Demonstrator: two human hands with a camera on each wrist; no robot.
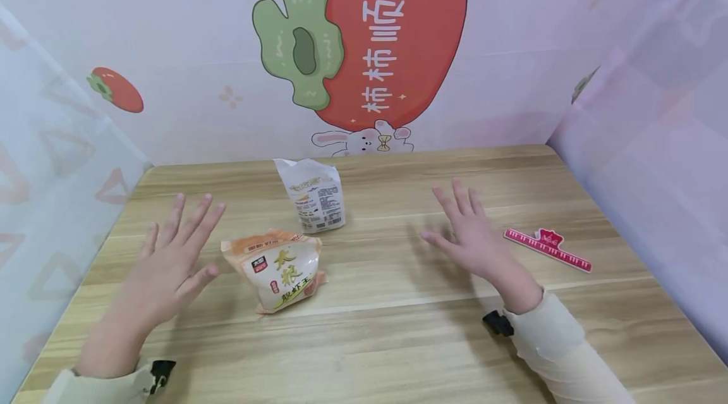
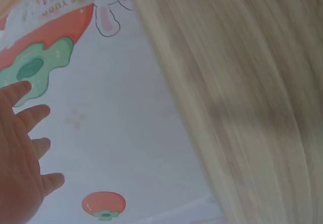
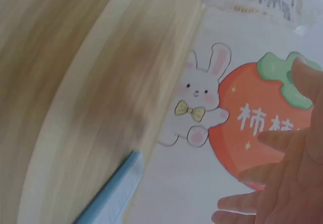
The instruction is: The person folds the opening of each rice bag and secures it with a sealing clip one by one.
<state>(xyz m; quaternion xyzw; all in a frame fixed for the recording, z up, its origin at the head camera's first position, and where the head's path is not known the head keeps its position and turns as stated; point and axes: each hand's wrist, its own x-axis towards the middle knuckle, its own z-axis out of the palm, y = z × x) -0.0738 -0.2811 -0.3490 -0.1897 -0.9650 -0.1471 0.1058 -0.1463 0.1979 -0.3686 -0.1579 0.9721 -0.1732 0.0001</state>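
Note:
Two snack bags lie on the wooden table [image 1: 398, 303]. An orange and white bag [image 1: 280, 270] with yellow characters lies flat near the middle. A white bag [image 1: 313, 194] stands behind it, its printed back facing me. My left hand [image 1: 170, 258] hovers left of the orange bag, fingers spread and straight, holding nothing. My right hand [image 1: 469, 233] hovers right of the bags, fingers also spread, empty. In the left wrist view my left hand [image 2: 22, 153] shows its spread fingers. My right hand [image 3: 282, 183] fills the lower right corner of the right wrist view.
A red ruler [image 1: 547, 248] lies on the table to the right of my right hand. Pale walls with a big red fruit picture [image 1: 375, 31] close in the table at the back and both sides.

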